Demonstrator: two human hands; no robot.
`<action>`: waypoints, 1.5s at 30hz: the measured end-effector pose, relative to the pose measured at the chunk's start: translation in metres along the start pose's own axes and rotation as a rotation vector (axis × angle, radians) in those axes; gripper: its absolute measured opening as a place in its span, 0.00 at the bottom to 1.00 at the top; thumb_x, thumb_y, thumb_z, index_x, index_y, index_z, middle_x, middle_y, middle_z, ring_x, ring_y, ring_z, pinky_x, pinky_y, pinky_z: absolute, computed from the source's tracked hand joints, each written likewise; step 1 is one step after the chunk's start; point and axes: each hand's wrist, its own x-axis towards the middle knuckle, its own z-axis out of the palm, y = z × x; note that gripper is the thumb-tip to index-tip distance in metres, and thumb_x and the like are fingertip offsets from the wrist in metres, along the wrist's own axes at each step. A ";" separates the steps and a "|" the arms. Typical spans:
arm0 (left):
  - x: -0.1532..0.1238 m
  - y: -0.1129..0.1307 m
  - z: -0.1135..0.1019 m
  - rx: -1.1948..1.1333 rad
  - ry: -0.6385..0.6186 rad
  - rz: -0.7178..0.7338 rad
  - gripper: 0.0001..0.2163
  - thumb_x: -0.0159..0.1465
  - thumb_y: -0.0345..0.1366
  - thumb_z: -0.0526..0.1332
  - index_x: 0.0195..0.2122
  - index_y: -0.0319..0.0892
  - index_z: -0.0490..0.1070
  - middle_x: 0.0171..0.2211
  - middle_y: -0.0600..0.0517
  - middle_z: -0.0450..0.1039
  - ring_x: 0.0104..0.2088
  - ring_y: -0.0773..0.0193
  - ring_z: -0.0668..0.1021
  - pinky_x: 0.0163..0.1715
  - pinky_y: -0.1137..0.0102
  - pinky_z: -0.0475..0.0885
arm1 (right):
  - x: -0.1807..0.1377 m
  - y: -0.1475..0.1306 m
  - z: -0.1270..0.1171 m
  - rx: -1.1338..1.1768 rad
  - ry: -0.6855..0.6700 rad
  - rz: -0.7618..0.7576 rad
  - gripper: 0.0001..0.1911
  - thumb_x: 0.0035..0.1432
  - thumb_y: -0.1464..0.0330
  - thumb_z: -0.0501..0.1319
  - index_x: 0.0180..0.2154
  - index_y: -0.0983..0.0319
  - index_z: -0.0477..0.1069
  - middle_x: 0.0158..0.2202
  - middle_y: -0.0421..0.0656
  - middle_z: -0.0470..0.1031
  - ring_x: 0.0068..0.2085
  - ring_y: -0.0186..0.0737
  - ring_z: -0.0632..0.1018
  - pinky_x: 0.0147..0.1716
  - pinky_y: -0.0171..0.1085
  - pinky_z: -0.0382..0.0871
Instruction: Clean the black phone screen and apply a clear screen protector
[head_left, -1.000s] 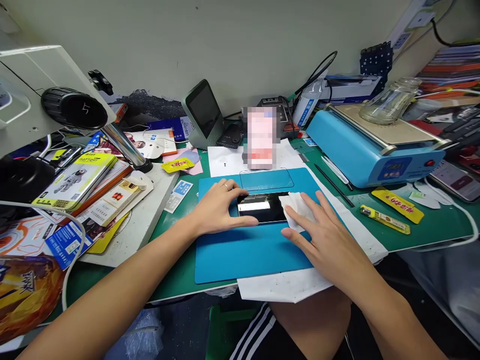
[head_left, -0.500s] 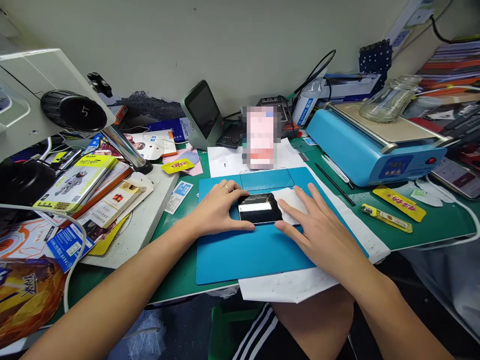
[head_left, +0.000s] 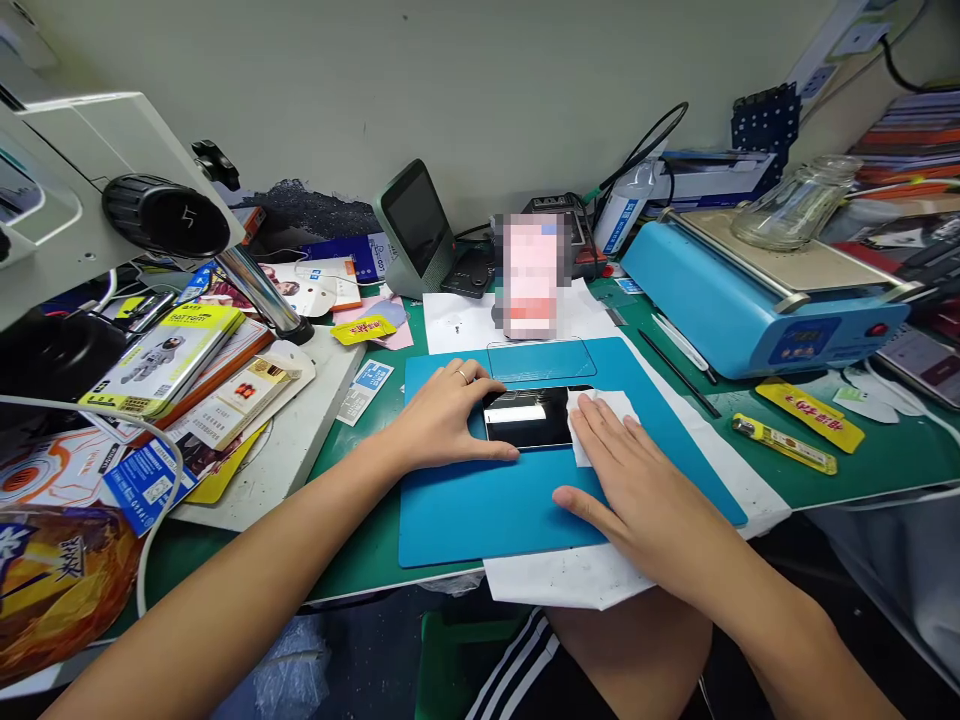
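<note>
A smartphone lies screen up on the blue mat, its glossy black glass reflecting a light. My left hand grips its left end, thumb along the near edge and fingers at the far edge. Over the phone's right end lies a white wipe. My right hand presses flat on that wipe, fingers stretched out and thumb spread over the mat. The phone's right end is hidden under the wipe and hand. Just beyond the phone is a clear, dark-rimmed screen protector.
A propped-up phone with a blurred screen stands behind the mat. On the right sit a blue heating machine bearing a glass jar, a black stick and a yellow cutter. A microscope and boxes crowd the left.
My right hand and the white wipe have moved right along the phone, baring more of the screen. Streaks seen earlier on the glass no longer show. My left hand keeps its grip.
</note>
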 end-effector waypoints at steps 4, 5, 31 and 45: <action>-0.001 -0.001 0.001 -0.020 0.010 -0.001 0.34 0.59 0.64 0.64 0.57 0.44 0.71 0.51 0.43 0.71 0.50 0.48 0.72 0.52 0.53 0.70 | 0.017 -0.009 -0.005 0.059 -0.068 0.007 0.52 0.64 0.40 0.46 0.73 0.70 0.39 0.75 0.55 0.37 0.74 0.56 0.43 0.70 0.58 0.47; -0.001 -0.002 0.001 -0.039 0.019 -0.010 0.32 0.63 0.63 0.59 0.59 0.44 0.70 0.51 0.43 0.71 0.50 0.48 0.72 0.52 0.53 0.69 | 0.022 -0.013 -0.007 0.072 -0.082 0.005 0.52 0.64 0.40 0.46 0.73 0.71 0.38 0.75 0.55 0.35 0.74 0.56 0.42 0.70 0.57 0.45; -0.005 -0.003 0.003 -0.178 0.132 -0.073 0.37 0.71 0.62 0.33 0.65 0.40 0.61 0.47 0.43 0.73 0.49 0.52 0.71 0.52 0.56 0.68 | -0.004 0.001 -0.008 0.141 0.043 0.015 0.44 0.67 0.43 0.45 0.71 0.67 0.54 0.73 0.51 0.53 0.71 0.55 0.58 0.66 0.54 0.62; -0.004 -0.003 0.004 -0.174 0.146 -0.065 0.38 0.71 0.62 0.32 0.64 0.40 0.63 0.48 0.43 0.73 0.50 0.51 0.71 0.53 0.54 0.68 | 0.050 -0.058 -0.011 0.231 -0.073 -0.116 0.52 0.64 0.40 0.47 0.73 0.71 0.42 0.75 0.53 0.38 0.74 0.52 0.44 0.71 0.53 0.44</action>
